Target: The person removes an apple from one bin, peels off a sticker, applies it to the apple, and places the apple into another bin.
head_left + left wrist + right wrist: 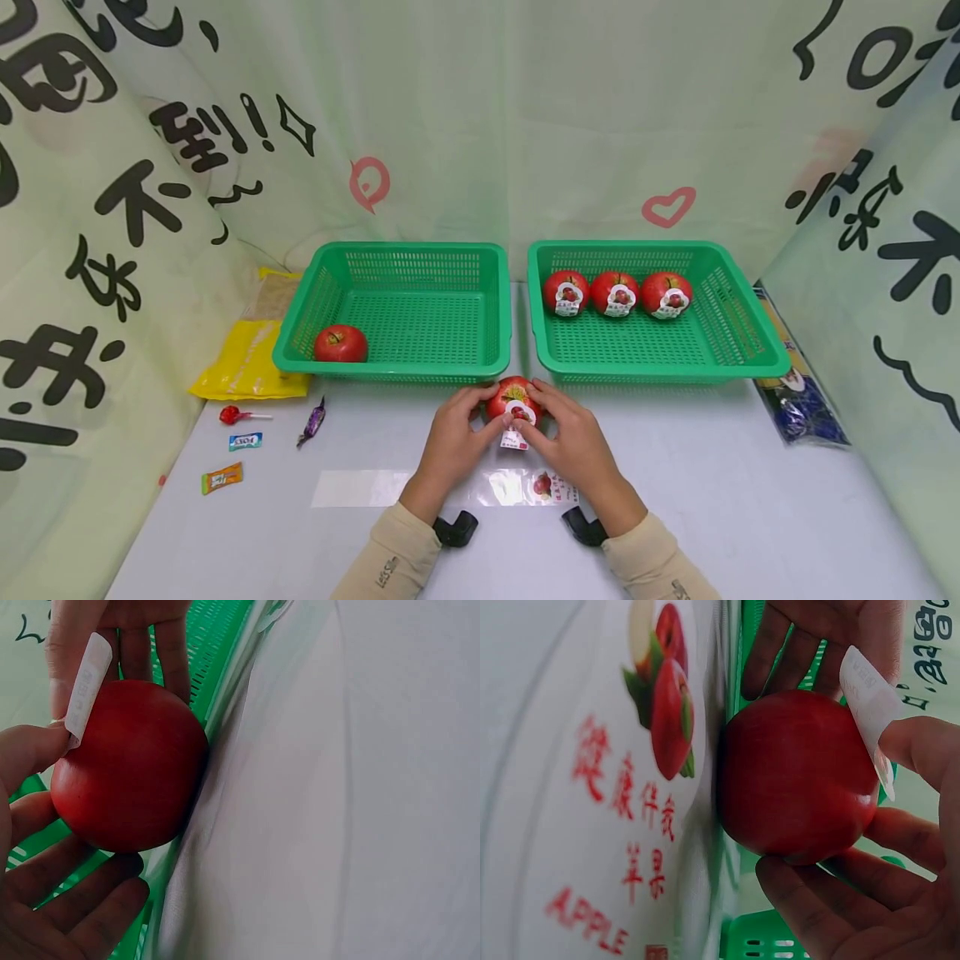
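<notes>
A red apple (513,388) sits on the table in front of the two baskets, held from both sides by my two hands. My left hand (455,435) curls its fingers along the apple's left side, and my right hand (573,433) does the same on the right. Both thumbs press a white printed sticker (514,439) at the apple's near side. Part of that sticker (88,686) stands away from the skin in the left wrist view. In the right wrist view, the right thumb lies against the sticker (870,712).
A clear strip with one apple sticker (553,486) lies near my wrists. The left green basket (420,367) holds one plain apple (341,343); the right basket (660,367) holds three labelled apples (617,294). Candies (222,478), a yellow bag (251,360) and a dark packet (801,404) lie outward.
</notes>
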Tool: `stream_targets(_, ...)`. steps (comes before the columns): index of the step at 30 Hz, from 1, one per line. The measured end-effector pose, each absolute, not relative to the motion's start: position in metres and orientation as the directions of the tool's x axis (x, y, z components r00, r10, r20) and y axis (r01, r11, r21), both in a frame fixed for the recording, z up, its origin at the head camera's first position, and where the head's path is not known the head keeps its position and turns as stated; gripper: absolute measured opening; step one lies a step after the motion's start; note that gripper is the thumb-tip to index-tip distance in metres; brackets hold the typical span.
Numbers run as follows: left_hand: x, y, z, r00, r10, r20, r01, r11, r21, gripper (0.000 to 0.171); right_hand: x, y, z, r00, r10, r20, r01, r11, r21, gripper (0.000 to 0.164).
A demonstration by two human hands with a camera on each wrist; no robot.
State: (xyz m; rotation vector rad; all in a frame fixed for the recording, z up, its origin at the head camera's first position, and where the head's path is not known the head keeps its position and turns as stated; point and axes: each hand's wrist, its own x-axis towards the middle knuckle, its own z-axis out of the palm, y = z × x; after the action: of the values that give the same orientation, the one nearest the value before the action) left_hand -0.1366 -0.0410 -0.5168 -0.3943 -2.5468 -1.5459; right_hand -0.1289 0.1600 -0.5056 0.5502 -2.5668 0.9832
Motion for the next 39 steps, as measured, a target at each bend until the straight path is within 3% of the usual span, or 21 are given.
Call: stream_targets(39, -0.1361, -0.0408, -0.5183, -0.955, 0.155, 0.253, 0.296, 0.447, 0.844, 0.045, -0.1295, 0.1577, -0.5060, -0.901, -0.263, 0.346, -0.423, 0.712, -0.560, 0.070)
